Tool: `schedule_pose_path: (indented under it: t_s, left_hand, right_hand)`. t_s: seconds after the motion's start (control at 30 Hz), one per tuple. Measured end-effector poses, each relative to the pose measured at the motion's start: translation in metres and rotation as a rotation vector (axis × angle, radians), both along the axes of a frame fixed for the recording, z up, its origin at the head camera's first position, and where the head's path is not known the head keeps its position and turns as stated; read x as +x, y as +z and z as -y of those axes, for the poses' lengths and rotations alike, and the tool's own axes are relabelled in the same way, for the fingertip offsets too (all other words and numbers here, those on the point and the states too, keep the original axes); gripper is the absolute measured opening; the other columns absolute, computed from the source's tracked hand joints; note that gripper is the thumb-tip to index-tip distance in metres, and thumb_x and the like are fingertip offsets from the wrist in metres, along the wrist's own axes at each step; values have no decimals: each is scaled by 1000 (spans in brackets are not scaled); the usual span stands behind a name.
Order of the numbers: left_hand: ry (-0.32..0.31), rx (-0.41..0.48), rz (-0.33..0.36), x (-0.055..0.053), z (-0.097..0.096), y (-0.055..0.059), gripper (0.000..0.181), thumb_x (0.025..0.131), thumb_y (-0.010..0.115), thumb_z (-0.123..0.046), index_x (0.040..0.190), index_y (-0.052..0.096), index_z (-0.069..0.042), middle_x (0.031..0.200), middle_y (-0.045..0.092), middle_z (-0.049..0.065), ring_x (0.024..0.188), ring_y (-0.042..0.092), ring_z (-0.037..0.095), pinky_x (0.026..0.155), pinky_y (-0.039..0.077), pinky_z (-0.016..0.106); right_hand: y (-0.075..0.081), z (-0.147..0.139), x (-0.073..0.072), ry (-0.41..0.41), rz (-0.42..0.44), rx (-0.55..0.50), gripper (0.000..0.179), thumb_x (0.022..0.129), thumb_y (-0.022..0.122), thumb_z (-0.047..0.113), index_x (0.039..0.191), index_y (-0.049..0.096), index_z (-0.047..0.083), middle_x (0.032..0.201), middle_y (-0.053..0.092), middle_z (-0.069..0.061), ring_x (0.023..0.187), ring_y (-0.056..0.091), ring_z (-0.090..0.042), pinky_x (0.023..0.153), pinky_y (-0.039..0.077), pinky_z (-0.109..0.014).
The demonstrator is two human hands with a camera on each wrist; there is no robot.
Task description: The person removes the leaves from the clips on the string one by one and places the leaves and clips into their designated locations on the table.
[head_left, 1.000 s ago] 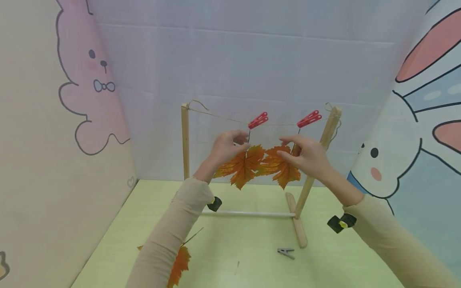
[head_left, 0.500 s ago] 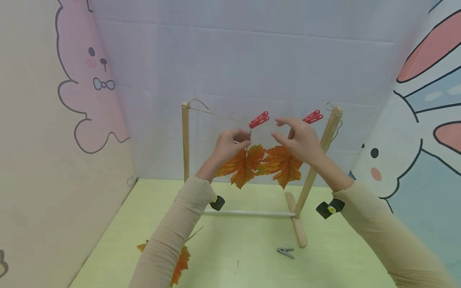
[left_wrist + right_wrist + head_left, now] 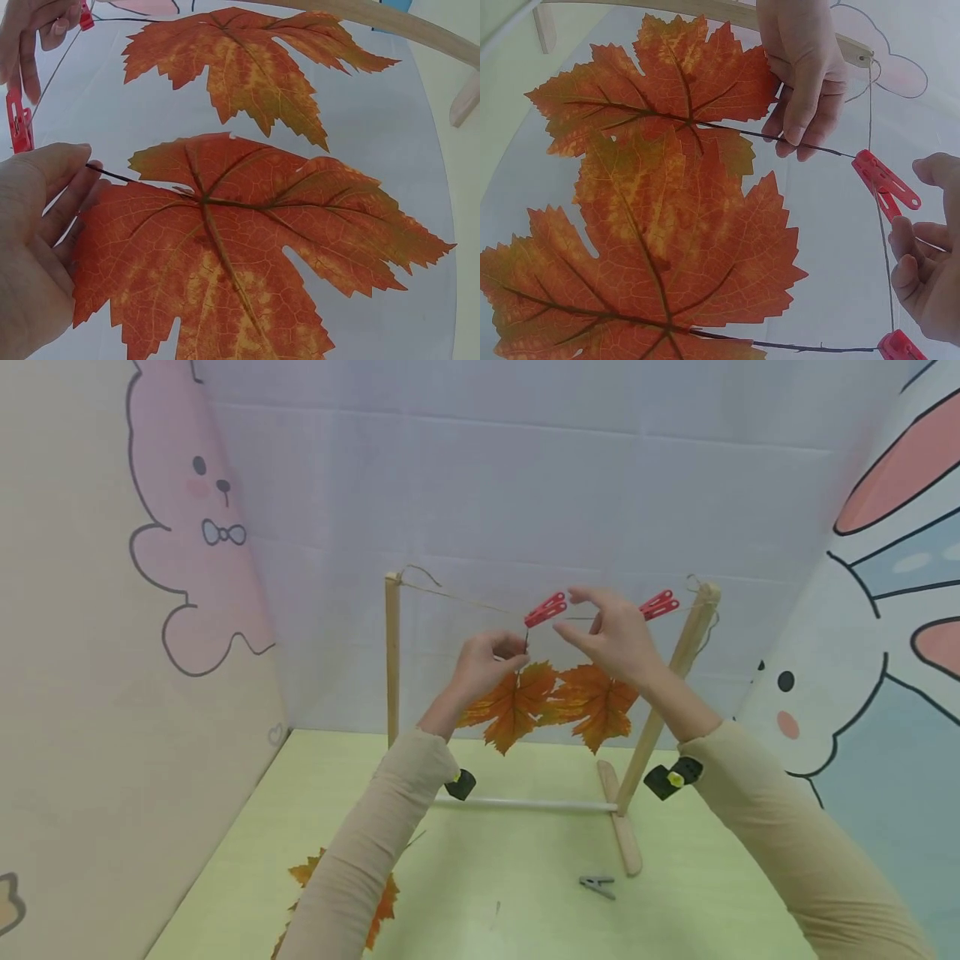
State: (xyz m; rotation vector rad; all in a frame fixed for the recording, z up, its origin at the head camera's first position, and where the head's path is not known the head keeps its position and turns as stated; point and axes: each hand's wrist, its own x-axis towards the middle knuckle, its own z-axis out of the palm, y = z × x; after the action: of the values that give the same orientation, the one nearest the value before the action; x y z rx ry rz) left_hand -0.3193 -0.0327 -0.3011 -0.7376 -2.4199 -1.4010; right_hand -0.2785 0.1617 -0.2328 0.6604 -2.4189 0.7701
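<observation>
My left hand (image 3: 491, 664) pinches the thin dark stem (image 3: 810, 145) of an orange maple leaf (image 3: 513, 710) between thumb and fingers. The stem's upper end sits in the jaws of a red clothespin (image 3: 546, 609) on the string (image 3: 871, 127). My right hand (image 3: 617, 633) is beside that clothespin, thumb and forefinger spread near its handles, holding nothing. A second maple leaf (image 3: 600, 710) hangs by its stem from another red clothespin (image 3: 662, 604), partly behind my right hand in the head view.
The string runs between two wooden posts (image 3: 392, 652) joined low down by a white rod (image 3: 525, 805). A grey clothespin (image 3: 597, 885) lies on the pale table (image 3: 540, 852). Another maple leaf (image 3: 386, 910) lies at the left, partly hidden by my sleeve.
My right hand has moved up and left, from beside the right leaf's stem to the handles of the left red clothespin. The left hand keeps its pinch on the stem.
</observation>
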Motion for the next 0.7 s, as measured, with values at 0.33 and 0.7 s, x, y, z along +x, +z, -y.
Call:
schedule_pose_path:
  t_s: [0.33,0.7]
  left_hand:
    - [33,-15,-15,0,0,-2,14,83,66,-17,93,68,-7,87,67,2,78,60,13,69,50,24]
    - [28,-5,-48,-4,3,-5,12,83,66,-14,93,69,-7,88,68,4,77,62,14,67,50,23]
  right_hand:
    - [1,0,-13,20,66,-10,49,87,61,26,129,48,4,115,58,-12,51,44,-16,46,38,-23]
    - [0,3,-15,24,139,-71,45,88,59,26,127,51,5,116,59,-11,45,41,-15,42,36,-23]
